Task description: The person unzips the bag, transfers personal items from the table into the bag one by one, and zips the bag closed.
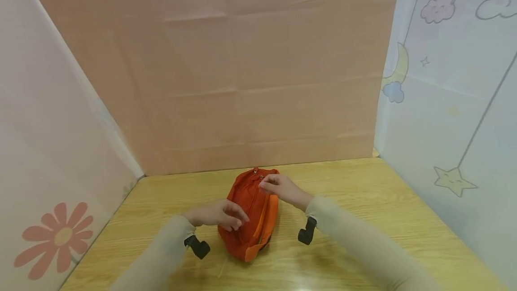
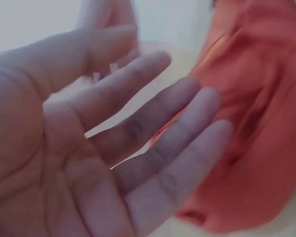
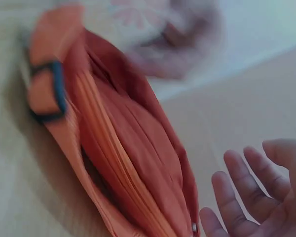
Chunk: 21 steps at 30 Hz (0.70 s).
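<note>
A red fabric bag (image 1: 247, 192) with orange trim, zippers and an orange strap lies on the wooden table. Its black strap buckle (image 3: 49, 91) shows in the right wrist view. Over the bag's near left side hovers my left hand (image 1: 220, 214); in the left wrist view its fingers (image 2: 177, 116) are spread and loosely bent, holding nothing. My right hand (image 1: 286, 188) is at the bag's far right end, near a zipper pull (image 1: 261, 177). In the right wrist view its fingers (image 3: 232, 190) are relaxed beside the bag, with nothing between them.
The wooden table (image 1: 343, 183) meets a plain peach backdrop (image 1: 250, 66) at the back. A white panel with a flower print (image 1: 62, 237) stands at left, and one with a star print (image 1: 454, 181) at right. A black camera mount (image 1: 308, 231) sits on the right wrist.
</note>
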Tool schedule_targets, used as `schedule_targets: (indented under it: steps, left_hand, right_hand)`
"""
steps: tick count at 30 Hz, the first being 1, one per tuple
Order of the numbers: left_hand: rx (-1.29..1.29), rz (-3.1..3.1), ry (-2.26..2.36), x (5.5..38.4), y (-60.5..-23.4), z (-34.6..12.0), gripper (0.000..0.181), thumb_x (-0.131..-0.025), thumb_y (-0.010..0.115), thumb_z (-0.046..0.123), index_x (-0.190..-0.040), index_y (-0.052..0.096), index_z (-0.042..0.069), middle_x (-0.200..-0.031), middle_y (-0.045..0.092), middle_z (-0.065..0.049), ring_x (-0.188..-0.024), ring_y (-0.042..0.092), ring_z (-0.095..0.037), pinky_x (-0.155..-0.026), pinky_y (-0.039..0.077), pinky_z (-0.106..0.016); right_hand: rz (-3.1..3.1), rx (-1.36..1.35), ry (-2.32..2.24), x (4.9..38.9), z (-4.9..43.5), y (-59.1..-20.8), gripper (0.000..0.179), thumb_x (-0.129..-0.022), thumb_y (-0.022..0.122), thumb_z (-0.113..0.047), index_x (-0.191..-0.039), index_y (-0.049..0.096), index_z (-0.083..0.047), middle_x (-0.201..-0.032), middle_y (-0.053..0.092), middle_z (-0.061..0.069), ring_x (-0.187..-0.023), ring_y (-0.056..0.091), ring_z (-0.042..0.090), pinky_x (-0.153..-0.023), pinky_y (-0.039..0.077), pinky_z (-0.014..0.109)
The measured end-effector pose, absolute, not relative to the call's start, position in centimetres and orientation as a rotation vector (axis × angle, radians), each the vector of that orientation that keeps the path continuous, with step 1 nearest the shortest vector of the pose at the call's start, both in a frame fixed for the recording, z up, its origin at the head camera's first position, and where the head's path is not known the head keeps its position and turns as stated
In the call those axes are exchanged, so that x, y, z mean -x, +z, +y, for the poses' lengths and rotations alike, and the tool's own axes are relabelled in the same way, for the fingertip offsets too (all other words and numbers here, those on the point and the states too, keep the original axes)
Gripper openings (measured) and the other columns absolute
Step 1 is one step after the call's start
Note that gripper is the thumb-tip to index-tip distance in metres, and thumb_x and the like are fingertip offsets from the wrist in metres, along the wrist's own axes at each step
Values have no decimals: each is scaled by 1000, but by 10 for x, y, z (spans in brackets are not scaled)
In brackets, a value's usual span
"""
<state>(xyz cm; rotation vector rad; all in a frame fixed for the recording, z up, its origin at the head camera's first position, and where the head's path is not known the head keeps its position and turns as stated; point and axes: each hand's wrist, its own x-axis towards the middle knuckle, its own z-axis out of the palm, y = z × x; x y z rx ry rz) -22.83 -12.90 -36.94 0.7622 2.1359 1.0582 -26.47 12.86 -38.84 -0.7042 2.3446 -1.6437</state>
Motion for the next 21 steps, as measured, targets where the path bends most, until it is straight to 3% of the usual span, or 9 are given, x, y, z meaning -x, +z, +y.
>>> schedule_targets:
  steps: [2, 7, 10, 12, 14, 17, 21]
  left_hand:
    - [-740, 2240, 1087, 236, -362, -133, 29, -97, 58, 17, -120, 64, 1, -112, 65, -15, -96, 62, -22, -87, 53, -39]
    - [-714, 2549, 1082, 260, -355, -135, 27, -98, 54, 15, -120, 65, 4, -118, 63, -15, -106, 61, -29, -91, 49, -48]
    - [-743, 2704, 989, 271, -357, -131, 31, -98, 55, 16, -128, 61, 9, -130, 58, -13, -118, 55, -32, -95, 46, -51]
    - [-819, 2782, 869, 276, -359, -127, 42, -97, 58, 20, -138, 53, 12, -144, 47, -13, -130, 46, -35, -101, 41, -54]
    - [-926, 2844, 675, 280, -363, -123, 55, -97, 59, 26, -148, 41, 16, -156, 30, -13, -139, 32, -39, -107, 31, -59]
    - [-1054, 2870, 349, 284, -369, -118, 68, -96, 59, 34, -154, 27, 18, -162, 7, -14, -145, 14, -43, -111, 17, -64]
    - [-1069, 2806, 61, 291, -385, -115, 67, -99, 49, 44, -156, 22, 23, -163, 1, -11, -147, 6, -42, -112, 7, -66]
  right_hand:
    - [2369, 789, -1551, 254, 123, -387, 29, -100, 54, -24, -106, 64, 2, -107, 67, 16, -105, 62, 34, -95, 48, 49]
    - [2471, 961, -1176, 231, 108, -389, 18, -98, 58, -26, -100, 68, -12, -99, 69, -2, -92, 62, 8, -83, 49, 31]
    - [2519, 1101, -938, 222, 98, -391, 11, -97, 59, -24, -98, 68, -17, -94, 65, -12, -82, 57, -1, -76, 48, 22]
    - [2558, 1197, -783, 218, 92, -393, 8, -96, 60, -23, -98, 67, -19, -93, 61, -15, -83, 55, -3, -76, 47, 19]
    - [2582, 1269, -645, 215, 87, -395, 9, -96, 61, -25, -101, 67, -20, -100, 60, -13, -92, 55, 0, -82, 47, 20]
    - [2621, 1365, -414, 211, 83, -402, 24, -96, 60, -31, -117, 64, -21, -125, 58, -6, -118, 52, 11, -100, 43, 28]
    - [2591, 1396, -154, 206, 81, -408, 46, -99, 53, -37, -142, 49, -23, -156, 31, 2, -144, 28, 24, -114, 27, 45]
